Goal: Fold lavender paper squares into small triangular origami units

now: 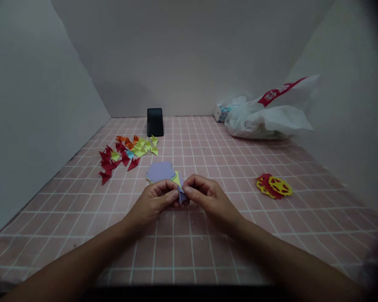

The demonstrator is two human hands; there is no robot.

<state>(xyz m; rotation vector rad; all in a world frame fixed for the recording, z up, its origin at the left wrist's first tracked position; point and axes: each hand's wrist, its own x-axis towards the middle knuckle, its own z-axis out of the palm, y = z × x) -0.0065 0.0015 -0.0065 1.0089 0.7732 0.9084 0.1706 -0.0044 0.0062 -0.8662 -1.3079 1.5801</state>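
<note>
Between my two hands is a small piece of folded purple paper [181, 196], pinched close above the table. My left hand [160, 196] grips its left side between thumb and fingers. From the right, my right hand [204, 192] pinches the same paper; the fingers partly cover its shape. Just beyond them lie purple paper sheets [160, 170], with a yellow-green sheet [177, 178] partly hidden by my fingers.
Folded paper cranes in red [106, 164], orange [128, 143] and yellow-green [141, 147] lie at the left, near a black phone [155, 122]. At the right are red and yellow cut-out discs [274, 186]. Behind them sits a white plastic bag [264, 119] beside a small box [220, 112].
</note>
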